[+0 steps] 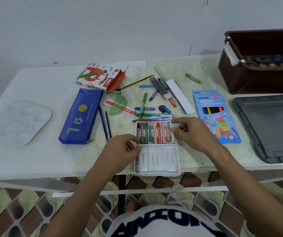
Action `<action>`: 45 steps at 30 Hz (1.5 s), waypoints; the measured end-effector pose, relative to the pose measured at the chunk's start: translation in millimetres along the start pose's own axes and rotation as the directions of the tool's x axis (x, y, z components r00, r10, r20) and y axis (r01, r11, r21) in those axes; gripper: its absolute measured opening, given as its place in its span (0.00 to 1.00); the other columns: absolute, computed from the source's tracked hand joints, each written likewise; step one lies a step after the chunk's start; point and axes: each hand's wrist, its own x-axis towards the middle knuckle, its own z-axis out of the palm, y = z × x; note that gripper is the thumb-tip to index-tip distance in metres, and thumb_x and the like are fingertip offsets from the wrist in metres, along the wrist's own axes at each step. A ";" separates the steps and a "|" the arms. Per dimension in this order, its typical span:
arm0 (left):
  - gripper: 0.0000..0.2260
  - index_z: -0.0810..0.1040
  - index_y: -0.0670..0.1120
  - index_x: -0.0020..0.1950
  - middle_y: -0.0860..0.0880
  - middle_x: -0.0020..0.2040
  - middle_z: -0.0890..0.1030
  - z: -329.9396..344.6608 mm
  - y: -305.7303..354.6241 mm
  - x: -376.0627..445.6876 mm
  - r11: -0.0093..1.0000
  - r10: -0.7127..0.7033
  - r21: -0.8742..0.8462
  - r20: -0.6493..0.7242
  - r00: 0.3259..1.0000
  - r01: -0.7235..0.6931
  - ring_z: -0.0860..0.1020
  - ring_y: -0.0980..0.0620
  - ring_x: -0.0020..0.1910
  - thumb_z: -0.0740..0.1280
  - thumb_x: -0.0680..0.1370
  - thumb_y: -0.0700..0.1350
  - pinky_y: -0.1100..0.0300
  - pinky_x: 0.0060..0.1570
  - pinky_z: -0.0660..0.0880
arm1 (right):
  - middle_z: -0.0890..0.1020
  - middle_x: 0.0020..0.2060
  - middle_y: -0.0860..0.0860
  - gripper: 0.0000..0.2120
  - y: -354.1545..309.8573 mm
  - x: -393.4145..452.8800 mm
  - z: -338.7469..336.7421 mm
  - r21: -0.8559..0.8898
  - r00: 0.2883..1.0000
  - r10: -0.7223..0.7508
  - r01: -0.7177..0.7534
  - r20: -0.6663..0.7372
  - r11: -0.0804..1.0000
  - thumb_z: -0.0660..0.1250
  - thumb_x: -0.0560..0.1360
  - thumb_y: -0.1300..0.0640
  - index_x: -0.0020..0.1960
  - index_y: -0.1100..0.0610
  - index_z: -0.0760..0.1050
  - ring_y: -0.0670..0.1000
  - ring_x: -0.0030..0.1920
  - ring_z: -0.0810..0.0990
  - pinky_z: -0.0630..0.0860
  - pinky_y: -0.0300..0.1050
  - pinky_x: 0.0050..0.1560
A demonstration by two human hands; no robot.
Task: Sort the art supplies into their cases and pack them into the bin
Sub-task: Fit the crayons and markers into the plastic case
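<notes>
Your left hand (122,147) pinches the tray (157,161) edge, steadying it. Your right hand (189,132), fingers curled on its far corner, seats a crayon (167,134).

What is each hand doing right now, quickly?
Left hand: fingers curled on the pastel tray at its left edge.
Right hand: pinching the tray's upper right corner.

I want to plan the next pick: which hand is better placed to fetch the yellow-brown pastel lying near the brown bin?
The right hand, probably: the loose pastel lies on its side of the pastel tray, while the left hand would cross over it.
</notes>
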 end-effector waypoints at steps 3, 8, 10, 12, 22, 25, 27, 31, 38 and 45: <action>0.06 0.82 0.55 0.50 0.58 0.38 0.81 -4.6 -5.0 -4.5 1.000 0.013 0.024 0.049 0.999 -0.015 0.78 0.63 0.37 0.71 0.75 0.51 0.76 0.34 0.69 | 0.78 0.37 0.45 0.14 2.3 -1.1 -0.7 -0.041 0.999 -0.035 0.036 0.029 0.999 0.68 0.76 0.53 0.61 0.50 0.78 0.42 0.36 0.76 0.67 0.31 0.37; 0.09 0.83 0.55 0.53 0.61 0.39 0.80 -4.7 -8.1 -5.7 0.998 0.021 0.059 0.107 0.994 -0.028 0.77 0.64 0.37 0.72 0.74 0.51 0.79 0.35 0.68 | 0.76 0.34 0.46 0.15 1.4 1.7 -1.3 -0.131 0.995 -0.041 0.053 0.088 0.990 0.68 0.76 0.51 0.62 0.51 0.78 0.42 0.34 0.74 0.65 0.29 0.34; 0.10 0.83 0.54 0.54 0.60 0.41 0.79 -2.5 -7.3 -4.6 0.996 0.017 0.089 0.107 0.994 -0.027 0.75 0.64 0.39 0.72 0.74 0.50 0.79 0.36 0.66 | 0.75 0.33 0.45 0.16 1.0 2.9 -1.0 -0.163 0.994 -0.046 0.062 0.101 0.985 0.68 0.75 0.51 0.62 0.51 0.78 0.41 0.33 0.73 0.65 0.31 0.33; 0.10 0.83 0.54 0.55 0.57 0.43 0.80 -0.4 -6.6 -5.1 0.994 0.014 0.104 0.090 0.996 -0.023 0.76 0.61 0.41 0.72 0.74 0.50 0.74 0.40 0.68 | 0.76 0.35 0.47 0.16 0.6 2.3 1.3 -0.193 0.995 -0.057 0.072 0.084 0.979 0.69 0.75 0.52 0.62 0.52 0.78 0.43 0.35 0.74 0.66 0.35 0.38; 0.11 0.82 0.57 0.54 0.56 0.36 0.79 -6.6 -15.5 -4.1 0.995 0.040 0.084 0.171 0.984 -0.055 0.74 0.62 0.33 0.73 0.72 0.53 0.70 0.35 0.67 | 0.77 0.36 0.48 0.16 7.0 0.3 2.8 -0.160 0.994 -0.069 0.082 0.088 0.984 0.69 0.75 0.51 0.62 0.50 0.79 0.44 0.34 0.74 0.67 0.34 0.37; 0.07 0.82 0.55 0.50 0.56 0.33 0.77 -16.5 -9.3 7.6 0.996 0.067 0.049 0.221 0.973 -0.080 0.72 0.61 0.28 0.71 0.74 0.54 0.68 0.33 0.69 | 0.77 0.33 0.49 0.15 0.7 8.1 -3.7 -0.147 0.991 -0.071 0.087 0.112 0.985 0.71 0.73 0.51 0.59 0.52 0.79 0.44 0.31 0.74 0.66 0.30 0.30; 0.07 0.81 0.54 0.51 0.56 0.36 0.78 -26.1 -8.0 26.9 0.993 0.083 0.068 0.173 0.981 -0.096 0.73 0.61 0.30 0.69 0.76 0.53 0.68 0.35 0.70 | 0.79 0.37 0.52 0.14 -8.4 18.3 -6.4 -0.139 0.990 -0.106 0.119 0.095 0.983 0.72 0.73 0.52 0.58 0.53 0.80 0.45 0.32 0.73 0.67 0.30 0.31; 0.07 0.82 0.49 0.52 0.54 0.40 0.80 -39.4 -10.7 81.8 0.987 0.114 0.119 -0.073 0.991 -0.104 0.77 0.57 0.38 0.68 0.77 0.49 0.59 0.45 0.76 | 0.80 0.44 0.50 0.10 -28.1 50.8 -4.5 -0.137 0.980 -0.196 0.199 0.032 0.970 0.69 0.75 0.59 0.56 0.56 0.81 0.39 0.34 0.72 0.64 0.23 0.34; 0.11 0.80 0.49 0.59 0.49 0.49 0.81 -41.9 -3.3 140.4 0.965 0.134 0.226 0.021 0.991 -0.136 0.77 0.54 0.42 0.68 0.77 0.47 0.63 0.40 0.71 | 0.79 0.56 0.55 0.10 -40.1 109.1 -2.1 -0.254 0.968 -0.250 0.237 -0.022 0.938 0.65 0.77 0.61 0.56 0.56 0.82 0.54 0.55 0.77 0.66 0.37 0.50; 0.13 0.81 0.48 0.60 0.47 0.52 0.83 -33.8 2.7 154.0 0.945 0.141 0.271 0.175 0.974 -0.185 0.79 0.51 0.47 0.68 0.77 0.48 0.61 0.47 0.72 | 0.79 0.55 0.53 0.10 -38.6 149.9 12.6 -0.616 0.896 -0.419 0.416 0.150 0.669 0.63 0.76 0.61 0.52 0.55 0.81 0.58 0.53 0.73 0.70 0.53 0.57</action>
